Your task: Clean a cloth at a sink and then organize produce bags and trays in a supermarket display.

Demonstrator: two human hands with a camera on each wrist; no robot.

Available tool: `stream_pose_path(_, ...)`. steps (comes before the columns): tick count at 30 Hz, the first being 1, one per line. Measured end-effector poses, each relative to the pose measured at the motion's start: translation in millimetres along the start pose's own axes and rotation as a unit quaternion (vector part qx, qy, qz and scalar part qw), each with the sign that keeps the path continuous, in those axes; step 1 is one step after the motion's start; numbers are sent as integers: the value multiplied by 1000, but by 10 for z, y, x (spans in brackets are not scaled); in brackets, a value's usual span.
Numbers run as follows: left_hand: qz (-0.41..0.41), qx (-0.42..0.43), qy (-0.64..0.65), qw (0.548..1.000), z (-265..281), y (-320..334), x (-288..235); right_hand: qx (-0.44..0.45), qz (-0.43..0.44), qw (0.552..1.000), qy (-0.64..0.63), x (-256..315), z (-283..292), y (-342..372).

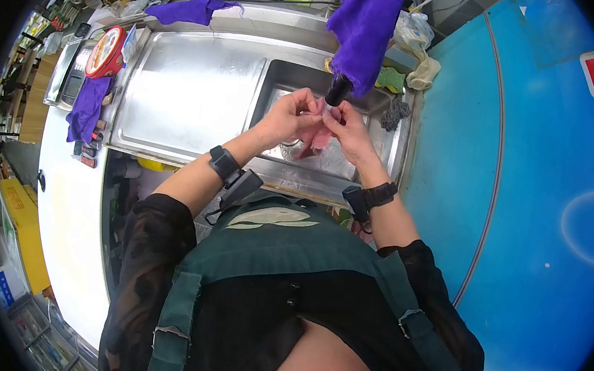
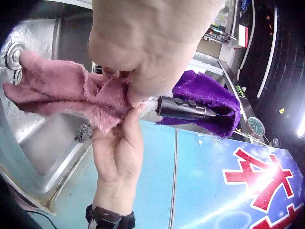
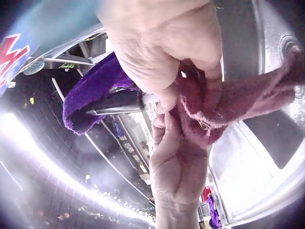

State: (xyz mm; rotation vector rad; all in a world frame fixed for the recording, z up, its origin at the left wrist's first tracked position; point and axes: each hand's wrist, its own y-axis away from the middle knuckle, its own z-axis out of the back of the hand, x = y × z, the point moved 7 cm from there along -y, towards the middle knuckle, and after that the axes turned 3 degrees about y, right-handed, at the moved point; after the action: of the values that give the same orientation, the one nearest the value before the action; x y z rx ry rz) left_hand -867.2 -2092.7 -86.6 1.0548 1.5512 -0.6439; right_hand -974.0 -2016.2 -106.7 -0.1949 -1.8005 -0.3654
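Observation:
Over the sink, a pink cloth hangs from both hands, just under the end of a black faucet that has a purple cloth draped over it. The left hand pinches the cloth from the left, and the right hand grips it from the right, the fingertips of both close together. In the left wrist view the pink cloth trails away from the hands, beside the black spout. The right wrist view shows the cloth bunched between the fingers.
A metal sink with a drainboard lies below. Grey scrubber and green cloth sit on its right side. More purple cloths lie left and behind. A red round container stands by a scale. A blue panel borders the right.

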Motion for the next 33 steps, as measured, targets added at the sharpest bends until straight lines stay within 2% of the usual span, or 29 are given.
stream_pose_path(2,4,17,-3,1000,74,-3,17,-9,-19,1000,10,-118,154,34)
stream_pose_path(4,-63,23,91,994,92,44,-112,-18,-42,999,20,-112,136,122)
stream_pose_path(5,-62,23,92,994,119,64,-63,-45,-55,994,-87,-118,121,144)
stream_pose_path(6,-65,34,0,997,139,71,33,-71,-64,977,-193,-80,74,160)
stream_pose_path(7,-68,44,-93,992,163,70,169,-71,-63,977,-192,41,-26,185)
stream_pose_path(8,118,162,93,975,27,126,597,-31,-70,963,-257,165,-192,215)
stream_pose_path(9,105,171,-94,975,-31,97,659,9,-77,944,-319,242,-309,228)
stream_pose_path(10,92,162,-78,979,-50,36,876,61,-48,935,-347,207,-290,196)
stream_pose_path(11,78,152,-62,983,-56,-17,1082,61,-47,935,-347,59,-203,140)
stream_pose_path(12,78,153,-62,983,-106,-7,1082,0,-38,930,-364,-132,-27,71)
stream_pose_path(13,113,83,30,990,-76,5,1104,-60,-28,923,-380,-254,123,48)
stream_pose_path(14,146,13,121,982,-26,3,1121,-70,-5,915,-397,-314,259,66)
stream_pose_path(15,144,14,122,982,1,-22,1071,-70,-4,916,-395,-233,276,124)
stream_pose_path(17,113,58,239,963,92,-88,929,-112,2,915,-387,-41,288,292)
stream_pose_path(18,87,136,313,936,102,-149,894,-116,-17,925,-362,-141,302,313)
stream_pose_path(19,87,135,314,936,4,-187,858,-116,-18,925,-362,-284,325,352)
stream_pose_path(20,83,-12,417,905,23,-290,894,-120,-66,952,-273,-492,323,413)
stream_pose_path(21,77,-159,506,844,91,-280,932,-122,-113,969,-182,-631,288,468)
stream_pose_path(22,94,-139,543,823,17,-227,814,-114,-122,973,-160,-724,239,473)
stream_pose_path(23,95,-137,541,824,40,-246,865,-116,-120,973,-162,-781,252,449)
stream_pose_path(25,97,-86,594,794,24,-297,964,-145,-177,929,-290,-823,175,414)
stream_pose_path(26,100,-86,592,795,33,-292,1004,-209,-224,899,-312,-839,153,440)
stream_pose_path(27,98,-79,587,799,12,-278,958,-212,-224,898,-315,-847,172,406)
stream_pose_path(29,96,-70,581,805,-35,-280,862,-151,-372,793,-459,-979,-25,404)
stream_pose_path(30,143,-122,517,835,-109,-205,737,-151,-370,792,-461,-988,-20,387)
stream_pose_path(31,190,-173,448,856,-142,-142,700,-100,-297,824,-472,-905,-34,291)
stream_pose_path(32,190,-173,447,857,-171,-161,752,-48,-221,848,-479,-810,-47,213)
stream_pose_path(33,155,-194,268,931,-78,-190,786,-47,-221,848,-480,-814,-57,187)
